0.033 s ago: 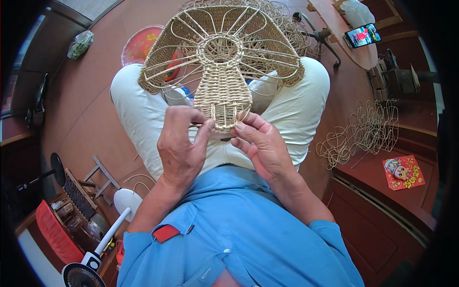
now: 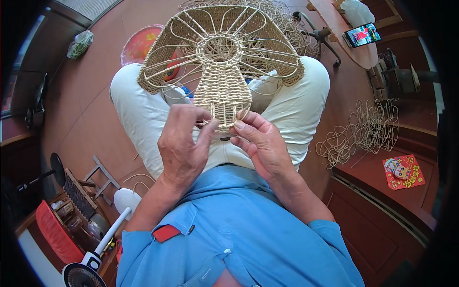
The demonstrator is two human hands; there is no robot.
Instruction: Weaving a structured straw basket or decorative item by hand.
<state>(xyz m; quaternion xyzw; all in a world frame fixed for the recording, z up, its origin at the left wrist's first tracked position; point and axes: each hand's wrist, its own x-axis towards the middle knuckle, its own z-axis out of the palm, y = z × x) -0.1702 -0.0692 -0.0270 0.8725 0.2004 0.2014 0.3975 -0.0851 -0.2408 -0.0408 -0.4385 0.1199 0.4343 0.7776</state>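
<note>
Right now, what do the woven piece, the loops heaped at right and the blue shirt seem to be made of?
Woven piece: matte tan cord, perhaps twisted grass or paper; twist ridges show.
Loops: thin, dull tan strands, perhaps cane or wire; they hold wide curves.
Blue shirt: matte cloth, perhaps cotton; soft creases and stitched pocket show.

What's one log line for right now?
left hand: at woven piece, left edge | right hand: pinching its near right corner | phone: upper right
</note>
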